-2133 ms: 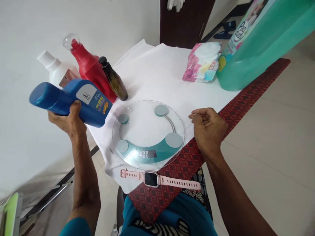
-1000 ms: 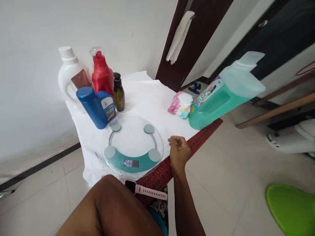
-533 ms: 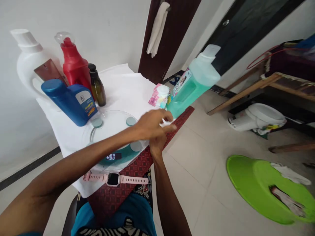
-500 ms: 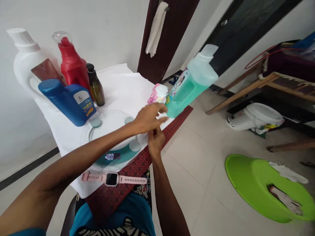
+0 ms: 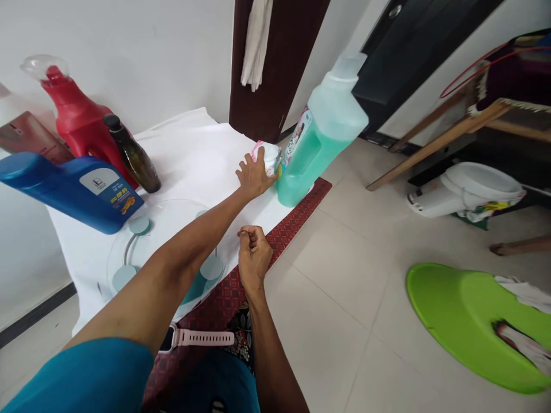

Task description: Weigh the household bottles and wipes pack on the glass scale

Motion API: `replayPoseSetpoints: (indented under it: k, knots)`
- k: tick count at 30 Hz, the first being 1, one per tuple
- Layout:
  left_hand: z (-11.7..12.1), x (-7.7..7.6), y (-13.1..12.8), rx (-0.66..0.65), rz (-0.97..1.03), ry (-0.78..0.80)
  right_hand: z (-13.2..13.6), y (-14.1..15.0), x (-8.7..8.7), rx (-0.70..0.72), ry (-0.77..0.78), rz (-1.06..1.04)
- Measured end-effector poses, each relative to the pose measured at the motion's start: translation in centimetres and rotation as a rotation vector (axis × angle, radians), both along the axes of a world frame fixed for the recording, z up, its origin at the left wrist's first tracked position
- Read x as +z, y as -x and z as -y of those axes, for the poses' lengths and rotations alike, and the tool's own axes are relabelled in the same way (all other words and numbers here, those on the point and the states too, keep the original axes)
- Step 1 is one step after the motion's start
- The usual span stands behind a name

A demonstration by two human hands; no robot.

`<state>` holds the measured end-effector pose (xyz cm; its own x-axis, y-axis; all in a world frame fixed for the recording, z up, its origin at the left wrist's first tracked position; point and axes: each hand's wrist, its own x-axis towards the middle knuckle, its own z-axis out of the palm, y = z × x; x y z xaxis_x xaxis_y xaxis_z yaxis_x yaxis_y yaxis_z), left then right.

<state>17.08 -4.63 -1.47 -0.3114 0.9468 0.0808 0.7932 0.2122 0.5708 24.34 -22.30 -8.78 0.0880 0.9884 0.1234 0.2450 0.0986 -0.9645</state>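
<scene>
My left hand (image 5: 257, 176) reaches over the white cloth with its fingers spread. It is at a small white-and-pink pack (image 5: 270, 156) and covers part of it; I cannot tell how firmly it touches. Right beside stands a large clear bottle of green liquid (image 5: 316, 137). Closer to me, my right hand (image 5: 255, 255) is closed in a pinch above the table's edge. Whatever is in its fingers is too small or hidden to name. A round glass scale (image 5: 172, 209) lies under my left forearm. A pink watch (image 5: 206, 338) is at the near edge, partly covered by my arm.
On the left are a blue bottle (image 5: 86, 186), a red bottle (image 5: 81, 123), a dark pump-type bottle (image 5: 133, 152) and a partly cut-off white bottle (image 5: 30, 135). A green tub (image 5: 456, 321) and a white bucket (image 5: 465, 186) are on the floor at right.
My left hand has moved away from my right hand, forward to the pack, and its fingers have spread. The view has shifted right, and my right hand remains closed.
</scene>
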Motion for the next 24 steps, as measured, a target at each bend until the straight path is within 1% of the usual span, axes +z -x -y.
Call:
replayPoseSetpoints:
  k: [3, 5, 6, 8, 9, 10, 11, 13, 15, 18, 19, 21, 22, 24]
  knots:
    - [-0.8, 0.5, 1.4, 0.009, 0.055, 0.0, 0.0, -0.1, 0.2, 0.001, 0.001, -0.014]
    - [-1.0, 0.9, 3.4, 0.054, 0.116, 0.017, 0.0, 0.0, 0.2, -0.004, 0.008, -0.027]
    - [-0.9, 1.1, 4.6, 0.084, 0.18, 0.022, 0.0, 0.0, 0.3, -0.007, 0.01, -0.03]
    - [0.3, 1.4, 7.3, 0.119, 0.343, -0.002, 0.0, 0.0, 0.3, -0.018, 0.006, -0.027]
    - [1.5, 1.6, 8.7, 0.113, 0.417, -0.031, 0.0, 0.1, 0.3, -0.025, 0.002, -0.023]
    - [3.0, 1.8, 10.1, 0.086, 0.471, -0.069, -0.1, 0.1, 0.4, -0.029, -0.003, -0.021]
    - [5.0, 2.2, 11.4, 0.043, 0.484, -0.108, -0.1, 0.1, 0.4, -0.032, -0.006, -0.02]
    - [9.9, 3.2, 13.8, -0.053, 0.455, -0.162, -0.2, 0.1, 0.3, -0.032, -0.011, -0.021]
    - [15.5, 4.5, 15.7, -0.133, 0.332, -0.216, -0.2, 0.1, 0.2, -0.027, -0.014, -0.02]
    - [23.4, 5.9, 17.1, -0.151, 0.136, -0.229, -0.3, 0.1, -0.2, -0.029, -0.015, -0.011]
    - [25.6, 6.0, 17.4, -0.146, 0.097, -0.208, -0.3, 0.1, -0.3, -0.03, -0.016, -0.008]
    - [29.0, 5.6, 17.6, -0.142, 0.04, -0.168, -0.3, 0.1, -0.4, -0.027, -0.016, -0.002]
    - [30.3, 5.1, 17.7, -0.144, 0.018, -0.151, -0.3, 0.1, -0.4, -0.026, -0.018, 0.002]
    - [32.0, 4.0, 17.9, -0.162, -0.015, -0.132, -0.3, 0.2, -0.4, -0.032, -0.024, 0.01]
